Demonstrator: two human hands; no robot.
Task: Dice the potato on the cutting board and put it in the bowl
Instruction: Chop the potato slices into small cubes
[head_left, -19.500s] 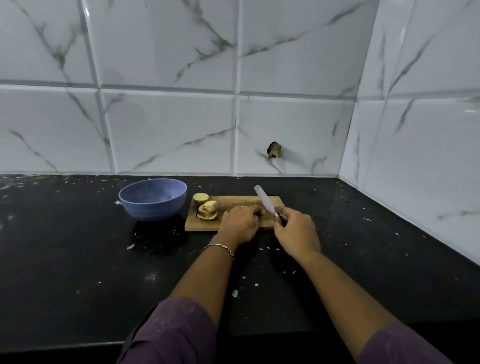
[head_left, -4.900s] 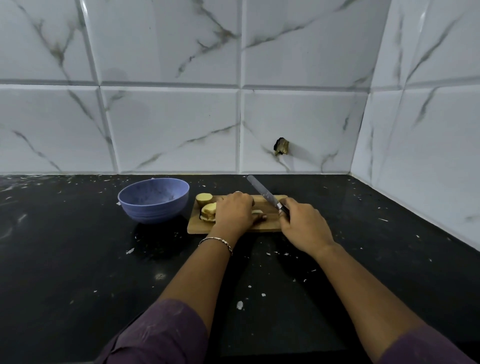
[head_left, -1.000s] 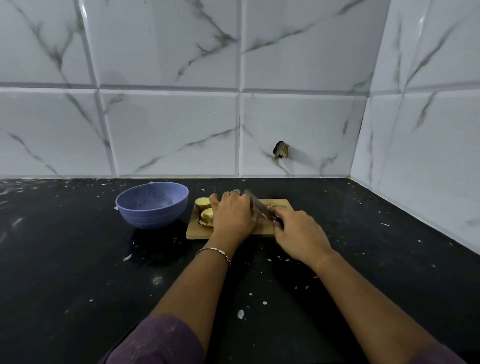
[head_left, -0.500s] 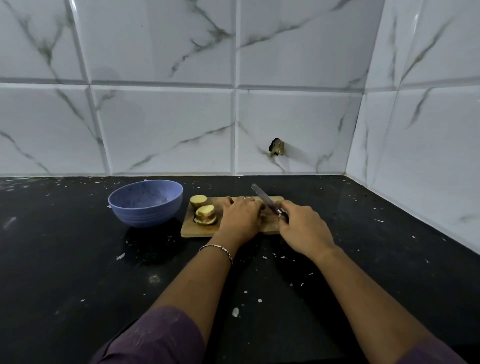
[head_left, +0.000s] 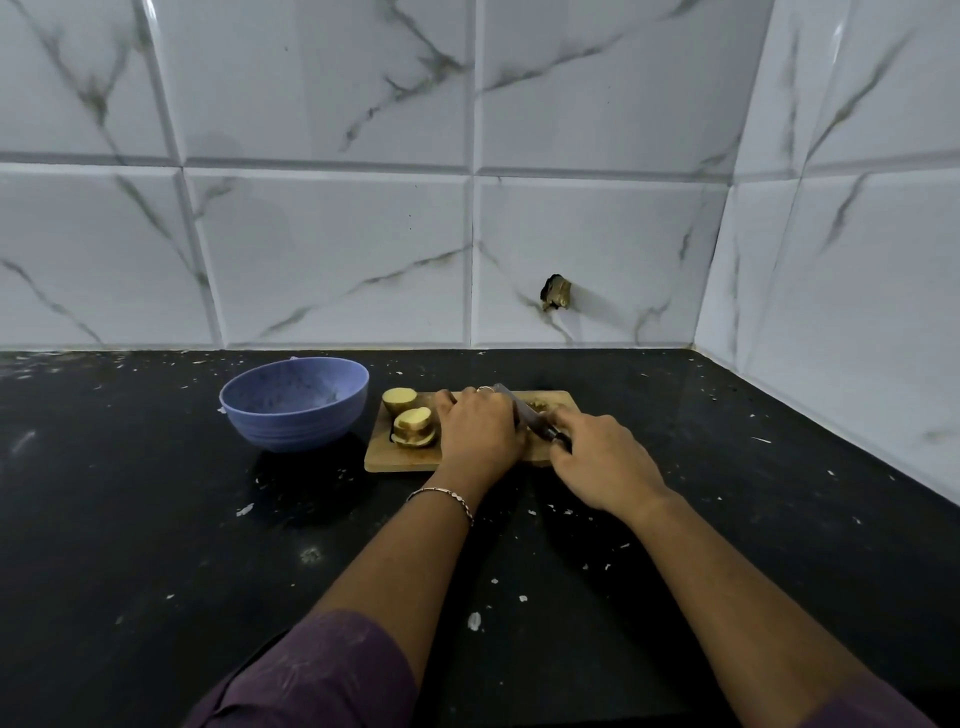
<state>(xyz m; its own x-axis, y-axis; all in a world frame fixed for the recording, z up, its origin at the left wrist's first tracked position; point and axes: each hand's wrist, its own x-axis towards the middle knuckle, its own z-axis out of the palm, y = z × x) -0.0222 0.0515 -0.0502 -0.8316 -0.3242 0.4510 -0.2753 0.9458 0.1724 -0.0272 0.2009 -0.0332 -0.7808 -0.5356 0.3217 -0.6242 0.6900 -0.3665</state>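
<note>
Dicing, we judge: right hand (head_left: 597, 462) grasps the knife (head_left: 524, 413), blade low on the cutting board (head_left: 400, 460) beside the curled left hand (head_left: 480, 431), hold untellable; potato (head_left: 413, 426) slices stacked board-left near the bowl (head_left: 293, 405); next, cuts clear of fingers.

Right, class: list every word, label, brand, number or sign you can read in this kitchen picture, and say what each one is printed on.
No readable text anywhere in this view.
The blue bowl, cutting board, potato slices, wall tiles and countertop show no lettering.
The knife is small and partly hidden by the hands, so any maker's mark cannot be made out.
</note>
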